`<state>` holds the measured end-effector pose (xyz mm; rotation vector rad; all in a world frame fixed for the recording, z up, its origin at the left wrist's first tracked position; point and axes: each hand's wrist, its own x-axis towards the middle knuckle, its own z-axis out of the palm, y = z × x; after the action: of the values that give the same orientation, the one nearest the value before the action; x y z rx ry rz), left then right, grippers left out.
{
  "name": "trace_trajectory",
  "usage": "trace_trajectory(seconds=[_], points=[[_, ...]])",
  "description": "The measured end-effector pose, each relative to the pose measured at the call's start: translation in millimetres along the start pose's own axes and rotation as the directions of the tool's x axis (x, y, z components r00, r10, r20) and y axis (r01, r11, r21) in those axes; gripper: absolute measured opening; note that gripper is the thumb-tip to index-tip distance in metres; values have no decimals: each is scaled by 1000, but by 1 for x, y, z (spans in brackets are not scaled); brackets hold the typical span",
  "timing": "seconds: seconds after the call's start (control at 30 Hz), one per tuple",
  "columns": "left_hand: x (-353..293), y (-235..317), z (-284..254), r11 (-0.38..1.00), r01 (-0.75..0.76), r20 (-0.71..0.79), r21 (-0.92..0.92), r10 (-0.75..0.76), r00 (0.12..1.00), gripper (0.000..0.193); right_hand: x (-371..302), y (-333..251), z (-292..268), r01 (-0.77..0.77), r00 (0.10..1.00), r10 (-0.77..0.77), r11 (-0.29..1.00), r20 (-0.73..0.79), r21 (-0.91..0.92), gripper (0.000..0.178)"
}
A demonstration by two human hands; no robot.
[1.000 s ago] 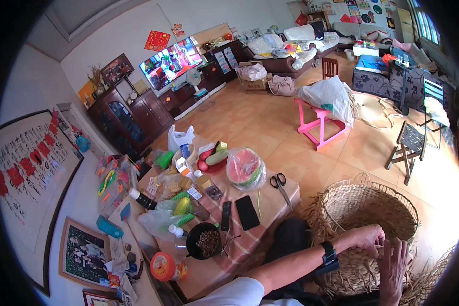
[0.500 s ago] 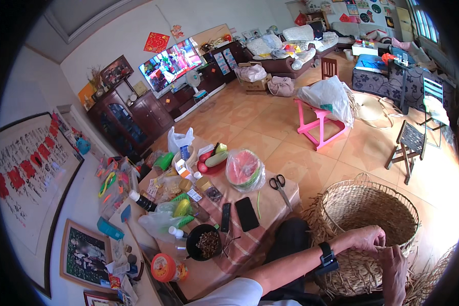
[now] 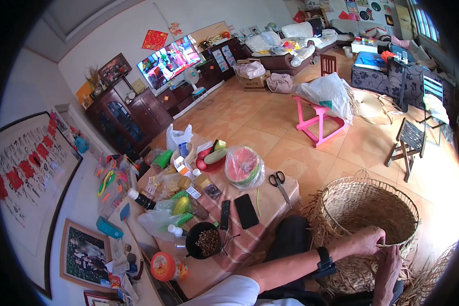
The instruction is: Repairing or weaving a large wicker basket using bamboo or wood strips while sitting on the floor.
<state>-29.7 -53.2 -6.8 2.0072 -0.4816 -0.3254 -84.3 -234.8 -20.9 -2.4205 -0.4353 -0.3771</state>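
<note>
A large woven straw basket (image 3: 344, 270) stands in front of me at the lower right, with an open row of loops along its rim and loose straw ends hanging outside. My left hand (image 3: 366, 240), reaching across from the lower left with a black watch on the wrist, is closed on the near rim. Just to its right, my right hand (image 3: 389, 261) comes up from below. Its fingers are pressed together at the same stretch of rim, touching the left fingertips. Any thin strand between the fingers is too small to make out.
Left of the basket, a cloth-covered table (image 3: 270, 224) bears scissors (image 3: 279, 186), a phone (image 3: 246, 211), a wrapped watermelon half (image 3: 244, 166) and a black bowl (image 3: 204, 239). Beyond are a pink stool (image 3: 319, 127) and a folding stool (image 3: 409, 145). More straw (image 3: 436, 278) lies at right.
My right hand has shifted slightly left and turned more upright against the rim. My left fingers have closed in lower on the rim. The basket stays in place.
</note>
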Motion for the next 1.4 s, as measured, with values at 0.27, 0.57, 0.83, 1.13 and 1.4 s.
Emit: trace_trajectory(seconds=[0.27, 0.57, 0.83, 1.13, 1.4], points=[[-6, -2, 27, 934, -115, -193, 337, 189, 963, 11, 1, -22, -27, 28, 997, -39, 984, 61, 175, 20], [23, -29, 31, 911, -239, 75, 336, 227, 971, 15, -2, -16, -23, -232, 973, 226, 950, 52, 211, 12], [33, -42, -18, 937, 150, 356, -314, -30, 934, 26, 3, -13, 9, -10, 995, 14, 999, -98, 34, 12], [38, -44, -15, 823, 391, 424, -413, -206, 882, 22, 2, -21, 4, -39, 999, 36, 977, -16, -210, 14], [17, -26, -17, 878, 296, 304, -375, -185, 935, 21, -16, -33, -21, -94, 996, 93, 966, -17, -241, 14]])
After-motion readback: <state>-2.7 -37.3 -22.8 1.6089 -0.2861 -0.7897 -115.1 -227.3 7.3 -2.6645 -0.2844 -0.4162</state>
